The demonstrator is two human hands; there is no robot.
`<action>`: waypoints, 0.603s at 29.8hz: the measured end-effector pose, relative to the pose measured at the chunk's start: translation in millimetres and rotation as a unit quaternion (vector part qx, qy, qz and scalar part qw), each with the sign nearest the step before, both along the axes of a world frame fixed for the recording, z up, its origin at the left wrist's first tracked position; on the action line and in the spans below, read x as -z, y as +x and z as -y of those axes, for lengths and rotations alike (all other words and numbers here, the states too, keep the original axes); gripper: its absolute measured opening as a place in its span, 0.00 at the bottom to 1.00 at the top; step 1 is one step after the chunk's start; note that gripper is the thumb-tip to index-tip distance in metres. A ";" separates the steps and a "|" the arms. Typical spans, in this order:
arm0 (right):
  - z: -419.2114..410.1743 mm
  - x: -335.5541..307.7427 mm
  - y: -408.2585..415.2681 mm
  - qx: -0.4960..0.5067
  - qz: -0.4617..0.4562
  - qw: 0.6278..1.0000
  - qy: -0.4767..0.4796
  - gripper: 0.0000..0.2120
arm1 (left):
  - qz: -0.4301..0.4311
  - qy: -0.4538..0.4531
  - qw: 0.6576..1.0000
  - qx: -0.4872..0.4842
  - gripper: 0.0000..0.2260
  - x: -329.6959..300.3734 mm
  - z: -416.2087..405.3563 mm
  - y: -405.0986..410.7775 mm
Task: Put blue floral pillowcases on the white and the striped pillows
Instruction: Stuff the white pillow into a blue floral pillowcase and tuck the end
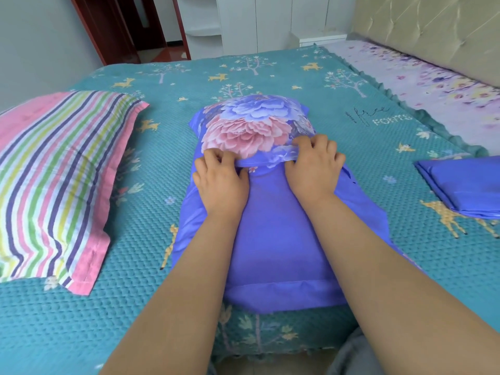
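A person's left hand (pixel 220 180) and right hand (pixel 315 169) both pinched the folded floral edge of a blue floral pillowcase (pixel 270 212) at mid-length of a pillow lying in the middle of the bed (pixel 189 307), fingers curled over the hem where the peony print met the plain blue fabric. The pillow's long axis ran straight away from the person, its near end at the bed's front edge and its far, flowered end pointing toward the wardrobe. No white showed anywhere on it, so the pillow inside appeared to be fully wrapped or nearly so, with the flap likely being tucked or closed.

The striped pillow (pixel 59 180), still bare of any blue cover, lay well apart on the person's left, angled along the same general direction and nearer the left hand. The second pillowcase (pixel 465 185), folded flat, rested at the right edge of view, well apart from the striped pillow and nearer the right hand. Judging by that layout, the next stage would call for bringing the folded case across the bed to the striped pillow, or the reverse.

A lilac flowered sheet (pixel 422 77) covered the far right of the bed below a padded headboard (pixel 433 31).
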State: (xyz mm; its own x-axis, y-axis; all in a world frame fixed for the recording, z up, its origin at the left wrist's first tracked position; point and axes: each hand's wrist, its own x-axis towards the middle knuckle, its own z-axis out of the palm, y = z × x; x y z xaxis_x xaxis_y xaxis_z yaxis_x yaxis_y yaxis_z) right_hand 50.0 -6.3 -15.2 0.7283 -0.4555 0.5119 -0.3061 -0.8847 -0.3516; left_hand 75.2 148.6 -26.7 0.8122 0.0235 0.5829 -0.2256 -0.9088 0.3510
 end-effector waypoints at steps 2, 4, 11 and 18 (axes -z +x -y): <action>15.0 -3.9 3.2 0.029 0.004 0.995 0.100 0.16 | -0.036 -0.015 0.999 -0.015 0.11 2.5 -4.4 1.1; 35.3 -3.5 0.7 0.073 0.014 0.981 0.178 0.17 | -0.051 -0.024 0.998 -0.021 0.08 0.6 -3.5 0.1; 43.2 11.8 -21.0 0.039 0.137 0.981 0.132 0.20 | -0.051 -0.186 0.977 -0.095 0.04 -3.4 -37.0 14.9; 45.6 17.5 -31.6 0.049 0.087 0.991 0.087 0.17 | -0.089 -0.154 0.984 -0.028 0.15 0.2 -38.8 6.6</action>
State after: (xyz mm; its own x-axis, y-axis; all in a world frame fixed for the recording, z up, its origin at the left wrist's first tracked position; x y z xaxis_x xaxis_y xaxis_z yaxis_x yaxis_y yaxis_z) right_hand 18.4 -52.0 -32.8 0.5837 -0.6122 0.5334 -0.3086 -0.7749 -0.5516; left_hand 81.8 187.3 -26.9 0.8932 0.2248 0.3895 -0.0879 -0.7621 0.6414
